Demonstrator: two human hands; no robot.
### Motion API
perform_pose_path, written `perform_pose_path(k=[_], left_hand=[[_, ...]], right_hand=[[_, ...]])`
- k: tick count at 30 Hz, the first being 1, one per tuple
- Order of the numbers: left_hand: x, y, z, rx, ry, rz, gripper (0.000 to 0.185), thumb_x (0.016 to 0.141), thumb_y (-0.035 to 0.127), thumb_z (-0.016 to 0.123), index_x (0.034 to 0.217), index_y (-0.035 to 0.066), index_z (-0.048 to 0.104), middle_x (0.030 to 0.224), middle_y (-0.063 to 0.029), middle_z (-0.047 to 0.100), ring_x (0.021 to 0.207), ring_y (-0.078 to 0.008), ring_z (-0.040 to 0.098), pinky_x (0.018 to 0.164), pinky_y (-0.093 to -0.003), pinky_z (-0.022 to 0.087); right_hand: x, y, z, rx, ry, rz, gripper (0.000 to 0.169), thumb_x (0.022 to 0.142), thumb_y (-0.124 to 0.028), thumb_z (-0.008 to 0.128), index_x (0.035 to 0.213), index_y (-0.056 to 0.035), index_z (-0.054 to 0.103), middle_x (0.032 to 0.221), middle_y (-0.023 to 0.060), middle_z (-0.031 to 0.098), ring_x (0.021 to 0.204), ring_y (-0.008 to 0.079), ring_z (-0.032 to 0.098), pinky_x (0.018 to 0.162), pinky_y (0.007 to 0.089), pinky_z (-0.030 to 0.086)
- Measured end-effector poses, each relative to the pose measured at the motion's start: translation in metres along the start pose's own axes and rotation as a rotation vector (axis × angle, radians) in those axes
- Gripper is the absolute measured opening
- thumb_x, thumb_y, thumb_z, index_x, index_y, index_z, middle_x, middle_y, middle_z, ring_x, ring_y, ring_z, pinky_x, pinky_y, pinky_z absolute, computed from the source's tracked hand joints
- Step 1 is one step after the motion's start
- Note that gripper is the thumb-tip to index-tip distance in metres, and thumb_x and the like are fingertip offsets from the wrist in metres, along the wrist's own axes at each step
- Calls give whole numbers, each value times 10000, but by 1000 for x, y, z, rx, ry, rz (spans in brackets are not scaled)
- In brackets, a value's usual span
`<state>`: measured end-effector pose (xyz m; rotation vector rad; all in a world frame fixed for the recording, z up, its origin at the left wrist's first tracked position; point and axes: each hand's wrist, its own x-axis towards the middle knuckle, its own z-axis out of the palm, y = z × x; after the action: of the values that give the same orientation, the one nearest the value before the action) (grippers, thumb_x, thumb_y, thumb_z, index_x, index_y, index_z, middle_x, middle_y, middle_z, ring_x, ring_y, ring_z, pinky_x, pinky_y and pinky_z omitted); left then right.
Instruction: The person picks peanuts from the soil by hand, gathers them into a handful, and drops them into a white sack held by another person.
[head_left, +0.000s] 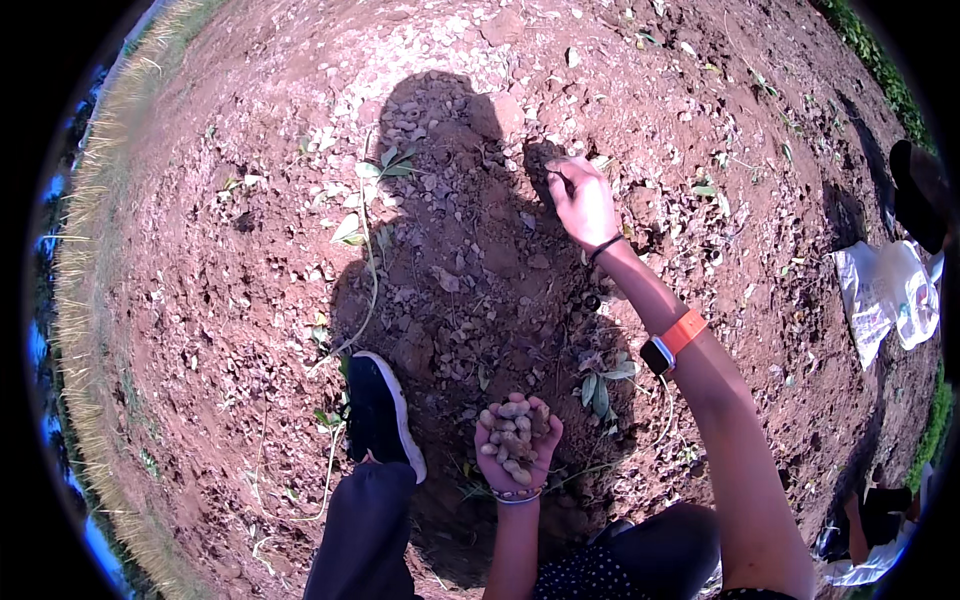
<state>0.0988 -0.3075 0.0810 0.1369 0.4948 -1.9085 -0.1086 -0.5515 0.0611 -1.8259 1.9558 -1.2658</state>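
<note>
My left hand (487, 465) is cupped palm up, low in the view, around a pile of unshelled peanuts (515, 435). Beaded and pale bracelets circle that wrist. Farther out, my right hand (589, 199) reaches down to the reddish-brown soil (480, 315), its thumb and fingers curled close together. Its fingertips are at the dark shadowed ground, and whether anything sits between them is unclear. A smartwatch (658, 355) on an orange band and a dark hair tie (606, 247) are on the right arm.
My dark shoe (375, 412) with a white sole stands left of the peanuts. Uprooted stems with green leaves (600, 394) lie about. White plastic bags (885, 292) rest at far right, near another person's dark shoe (919, 195). Dry grass (82, 337) borders the left.
</note>
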Motion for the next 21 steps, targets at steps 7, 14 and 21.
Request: perform_pose_path(k=[7, 14, 21], left_hand=[[9, 17, 9, -23, 63, 18, 327, 894, 341, 439, 1083, 107, 565, 1171, -49, 506, 1161, -243, 436, 979, -498, 328], [20, 35, 17, -13, 33, 45, 322, 903, 342, 419, 1067, 126, 592, 1214, -44, 476, 1160, -244, 421, 978, -491, 328], [31, 31, 21, -24, 48, 47, 319, 902, 347, 419, 1055, 130, 595, 1200, -33, 486, 1150, -233, 421, 972, -484, 333]], right_hand=[[74, 1, 63, -63, -11, -202, 367, 755, -144, 621, 1097, -38, 540, 1093, 178, 548, 956, 353, 518, 841, 402, 432], [138, -4, 105, -332, -307, 152, 721, 679, -408, 721, 1271, -124, 424, 1124, 252, 502, 1061, 372, 505, 896, 385, 428], [132, 33, 96, -274, -521, 43, 552, 610, -356, 769, 1080, -174, 543, 1024, 128, 552, 1008, 305, 528, 869, 359, 433]])
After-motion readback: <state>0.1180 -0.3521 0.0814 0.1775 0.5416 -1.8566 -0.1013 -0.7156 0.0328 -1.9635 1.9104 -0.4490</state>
